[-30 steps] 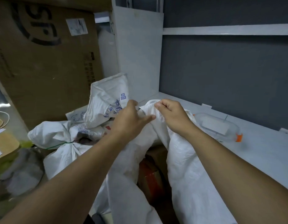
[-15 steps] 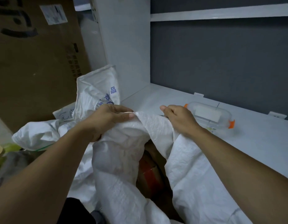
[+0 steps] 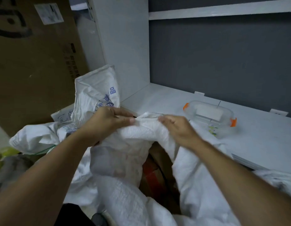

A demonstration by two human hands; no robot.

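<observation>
Left hand [image 3: 109,123] and right hand [image 3: 175,128] each pinch the sack [image 3: 138,134] rim at 12 o'clock, bunching it, apparently to close it over the box [image 3: 157,167]; the sack leans against the desk [image 3: 255,136], 3 o'clock.

Sack [image 3: 122,198] in front — cardboard box [image 3: 32,66] left, container [image 3: 210,113] on desk [image 3: 263,136] right
</observation>
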